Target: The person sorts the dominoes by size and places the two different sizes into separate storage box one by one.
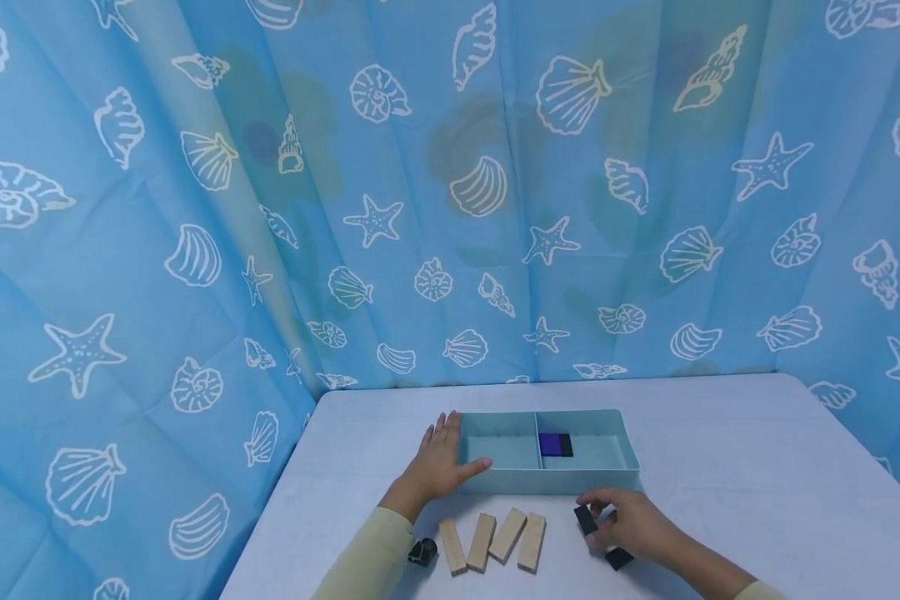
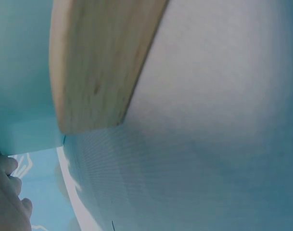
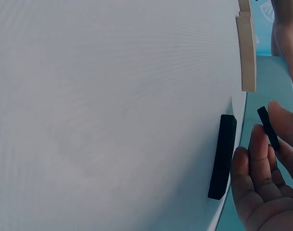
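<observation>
My right hand (image 1: 633, 521) pinches a small black block (image 1: 586, 520) between thumb and fingertips, in front of the tray's right end. In the right wrist view that held block (image 3: 268, 127) shows as a thin dark bar. A second black block (image 1: 618, 558) lies on the table just under this hand. My left hand (image 1: 442, 458) rests at the left end of a pale teal two-compartment tray (image 1: 551, 482), fingers extended along its side and thumb over the front rim. Inside the right compartment, against the divider, sit a purple block (image 1: 551, 444) and a black piece (image 1: 567, 445).
Several plain wooden blocks (image 1: 482, 542) lie in a row in front of the tray, between the arms. Beside the left sleeve is a small dark object (image 1: 422, 552). Behind the white table (image 1: 720, 450) hangs a blue shell-print curtain (image 1: 435, 233).
</observation>
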{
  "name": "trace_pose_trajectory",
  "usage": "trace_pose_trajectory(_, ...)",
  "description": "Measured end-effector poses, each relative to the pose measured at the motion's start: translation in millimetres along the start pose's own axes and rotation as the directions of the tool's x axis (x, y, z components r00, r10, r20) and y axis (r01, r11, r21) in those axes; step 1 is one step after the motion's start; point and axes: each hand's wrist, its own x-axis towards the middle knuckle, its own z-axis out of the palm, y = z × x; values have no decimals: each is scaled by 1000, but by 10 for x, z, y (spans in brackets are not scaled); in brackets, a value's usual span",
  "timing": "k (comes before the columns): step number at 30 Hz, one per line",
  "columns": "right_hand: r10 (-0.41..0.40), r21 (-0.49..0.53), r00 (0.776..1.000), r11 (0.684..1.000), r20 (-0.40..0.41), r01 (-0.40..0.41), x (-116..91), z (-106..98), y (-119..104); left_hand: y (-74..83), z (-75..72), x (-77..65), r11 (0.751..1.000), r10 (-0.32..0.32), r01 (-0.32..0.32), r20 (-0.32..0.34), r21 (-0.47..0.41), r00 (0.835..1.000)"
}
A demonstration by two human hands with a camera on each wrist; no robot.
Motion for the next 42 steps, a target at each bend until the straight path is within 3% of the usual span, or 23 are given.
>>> trace_pose_trajectory(15, 58, 127, 998, 990, -5, -57, -16, -59, -75, 22, -29, -15, 1000, 5, -5, -2, 6, 1000)
trace_pose_trajectory(25, 48, 196, 998, 980, -35, -40, -34, -160, -125, 3, 2, -2, 1000, -8, 8, -5, 8, 1000)
trace_pose_trajectory(42, 28, 163, 999, 986, -40, -21, -3, -300, -187, 16, -16, -4, 1000, -8, 8, 0, -13, 1000)
